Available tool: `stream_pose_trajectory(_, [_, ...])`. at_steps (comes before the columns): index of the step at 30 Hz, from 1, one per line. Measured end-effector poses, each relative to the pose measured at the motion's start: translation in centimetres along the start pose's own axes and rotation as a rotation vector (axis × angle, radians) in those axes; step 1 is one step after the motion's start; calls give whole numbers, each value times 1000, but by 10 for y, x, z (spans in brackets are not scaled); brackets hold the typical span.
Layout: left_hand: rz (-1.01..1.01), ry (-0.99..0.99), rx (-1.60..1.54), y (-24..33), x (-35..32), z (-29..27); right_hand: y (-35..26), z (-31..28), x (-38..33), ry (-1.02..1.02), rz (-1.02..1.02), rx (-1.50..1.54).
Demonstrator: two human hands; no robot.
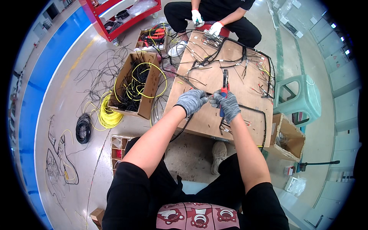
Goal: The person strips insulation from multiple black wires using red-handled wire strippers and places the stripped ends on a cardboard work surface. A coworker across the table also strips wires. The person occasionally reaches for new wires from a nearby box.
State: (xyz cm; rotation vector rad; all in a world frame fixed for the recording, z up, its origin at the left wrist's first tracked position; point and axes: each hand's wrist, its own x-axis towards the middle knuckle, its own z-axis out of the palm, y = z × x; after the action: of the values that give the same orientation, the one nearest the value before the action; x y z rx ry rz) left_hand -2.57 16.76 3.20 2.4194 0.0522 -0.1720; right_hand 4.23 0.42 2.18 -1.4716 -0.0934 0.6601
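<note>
Both hands wear grey knit gloves and meet over the near part of a brown board-topped table (184,86). My left hand (193,101) is closed on a black wire, part of which trails off the table's near left edge. My right hand (228,104) is closed round hand pliers (225,87) with red and blue handles, their dark head pointing away from me. Its fingertips almost touch those of my left hand; the wire's tip between them is too small to make out. A black-wrapped wire harness (209,59) with many loose ends spreads across the table.
Opposite me sits a person in white gloves (216,28), handling wires. Left of the table stand a cardboard box of black wires (153,88), a yellow wire coil (108,115) and a red cart (100,23). On the right are a green stool (306,97) and an open carton (291,147).
</note>
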Motion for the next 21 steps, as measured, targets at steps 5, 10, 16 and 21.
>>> stream_pose_trajectory(5, [86,14,-23,-13,7,14,1,-6,2,-28,20,-28])
stream_pose_trajectory(10, [72,-52,4,-13,9,18,1,-10,0,78,9,-186])
stream_pose_trajectory(16, [6,-15,-47,-7,7,20,6,-15,-2,53,27,-11])
stream_pose_trajectory(21, [-40,5,53,3,4,22,13,-17,-3,3,31,12])
